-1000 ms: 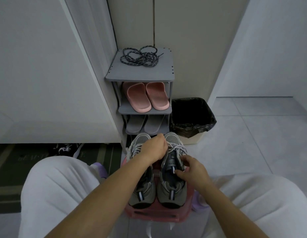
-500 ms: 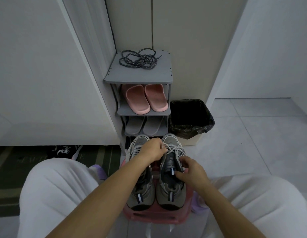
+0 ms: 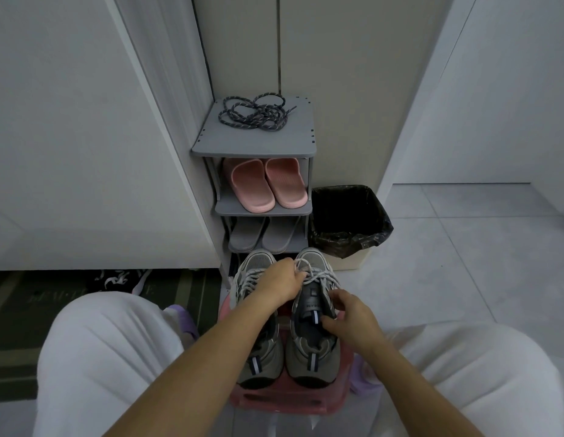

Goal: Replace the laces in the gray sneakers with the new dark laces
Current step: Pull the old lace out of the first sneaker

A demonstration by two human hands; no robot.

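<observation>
the gray mesh sneakers (image 3: 312, 364) are sitting on a pink plastic stool (image 3: 287, 402) — the left hand (image 3: 282, 283) is pinching a white lace (image 3: 321, 275), the right hand (image 3: 353, 320) is gripping that shoe's side. the dark speckled laces (image 3: 254, 113) are lying on the gray shelf (image 3: 258, 143).

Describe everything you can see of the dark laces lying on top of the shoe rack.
The dark laces are round, rope-like cord, navy or black with pale flecks. They lie in a loose, tangled heap of loops toward the back of the shoe rack's gray top shelf. One tipped end pokes out to the right. They rest on the shelf alone, and nothing else touches them.
</observation>
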